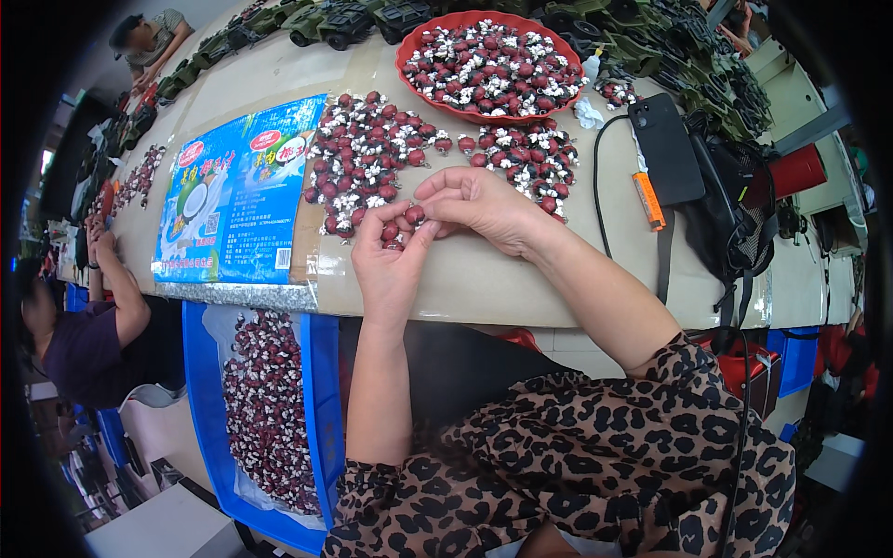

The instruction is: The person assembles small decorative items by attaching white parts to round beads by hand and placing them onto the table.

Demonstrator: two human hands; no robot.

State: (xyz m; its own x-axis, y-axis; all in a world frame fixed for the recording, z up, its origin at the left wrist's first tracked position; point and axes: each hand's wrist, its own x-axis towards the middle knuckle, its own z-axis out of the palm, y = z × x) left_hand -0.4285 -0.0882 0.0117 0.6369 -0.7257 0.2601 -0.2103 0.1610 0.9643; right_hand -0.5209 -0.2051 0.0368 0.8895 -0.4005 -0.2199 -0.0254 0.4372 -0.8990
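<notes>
Head view: two bare hands meet above a beige counter (521, 288), close to its near edge.
Red ball: the small red ball (415, 215) is located between the two hands, at the near end of the left pile (363, 149).
Left grip: the left hand (389, 270) grasps the red ball between thumb and fingers.
Right grip: the right hand (488, 209) has its fingertips bunched beside the red ball; whether they grasp anything cannot be told.
Piles: the left pile and the right pile (535, 160) consist of red balls with white and black parts.
Bowl: a red bowl (493, 120) beyond the piles holds similar pieces.
Cardboard: a blue printed sheet (233, 200) lies left of the left pile.
Crate: a blue crate (322, 409) below the counter's edge contains more pieces.
</notes>
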